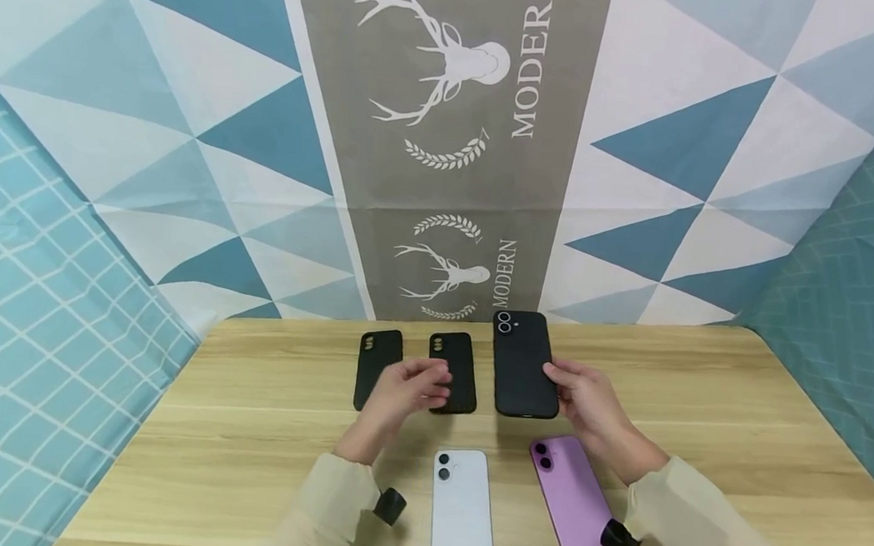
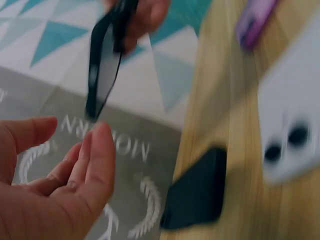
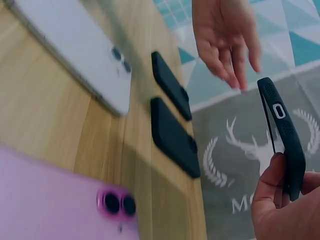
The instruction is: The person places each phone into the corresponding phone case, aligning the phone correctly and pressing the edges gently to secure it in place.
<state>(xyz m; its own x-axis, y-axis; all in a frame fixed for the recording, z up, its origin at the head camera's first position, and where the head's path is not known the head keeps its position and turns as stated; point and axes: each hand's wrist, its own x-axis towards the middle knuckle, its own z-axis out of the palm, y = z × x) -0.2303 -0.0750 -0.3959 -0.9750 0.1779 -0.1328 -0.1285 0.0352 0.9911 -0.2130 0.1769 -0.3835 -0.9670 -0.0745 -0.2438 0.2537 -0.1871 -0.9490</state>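
My right hand [image 1: 587, 399] grips a phone in a black case [image 1: 525, 366] by its right edge, above the table, with its back and two ringed lenses showing in the head view. The right wrist view shows the case [image 3: 287, 132] edge-on with its port hole, a thin dark edge standing slightly apart from it. My left hand [image 1: 411, 388] hangs in the air with loosely bent fingers, holding nothing. It partly covers a black phone case [image 1: 464, 371] in the head view. A second black phone case [image 1: 379, 353] lies to its left.
A white phone [image 1: 463, 508] and a purple phone [image 1: 573, 507] lie back up on the wooden table [image 1: 246, 445], nearer the front. A patterned cloth wall [image 1: 450, 182] rises right behind the table's back edge. My sleeves reach over the front part.
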